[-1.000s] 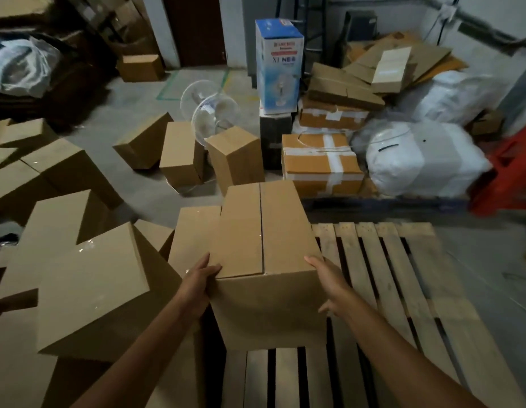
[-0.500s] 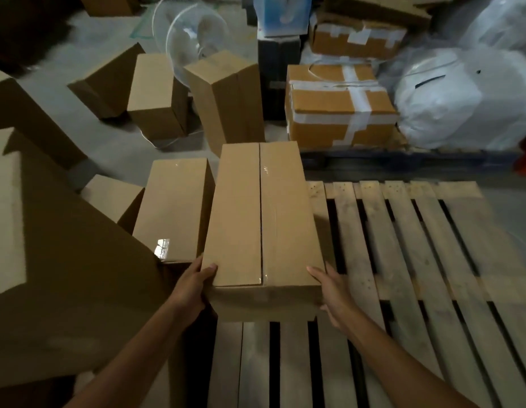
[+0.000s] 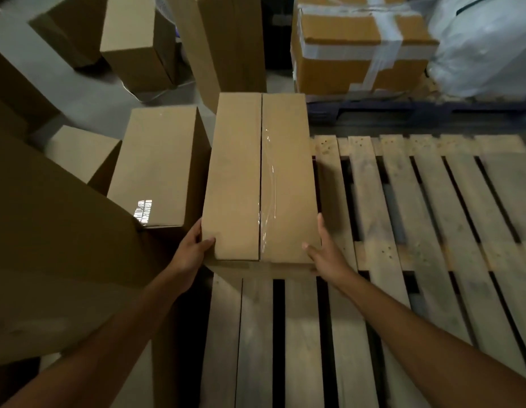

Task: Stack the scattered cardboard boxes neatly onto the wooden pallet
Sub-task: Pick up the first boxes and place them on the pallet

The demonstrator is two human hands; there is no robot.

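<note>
A long brown cardboard box (image 3: pixel 250 178), taped down its middle seam, lies lengthwise at the far left corner of the wooden pallet (image 3: pixel 417 231). My left hand (image 3: pixel 194 251) grips its near left corner, thumb on the top face. My right hand (image 3: pixel 326 254) holds its near right side, fingers along the wall and thumb at the top edge. Whether the box rests fully on the slats I cannot tell.
Just left of the held box lies another cardboard box (image 3: pixel 159 166), with a large one (image 3: pixel 56 231) at the near left. Several more boxes (image 3: pixel 138 42) stand on the floor behind. A taped box (image 3: pixel 353 42) and white sack (image 3: pixel 485 45) sit on a dark pallet beyond.
The box has come down toward the pallet's left corner and now looks level. My head has leaned in, so everything appears closer. Both hands stay on the box's near end.
</note>
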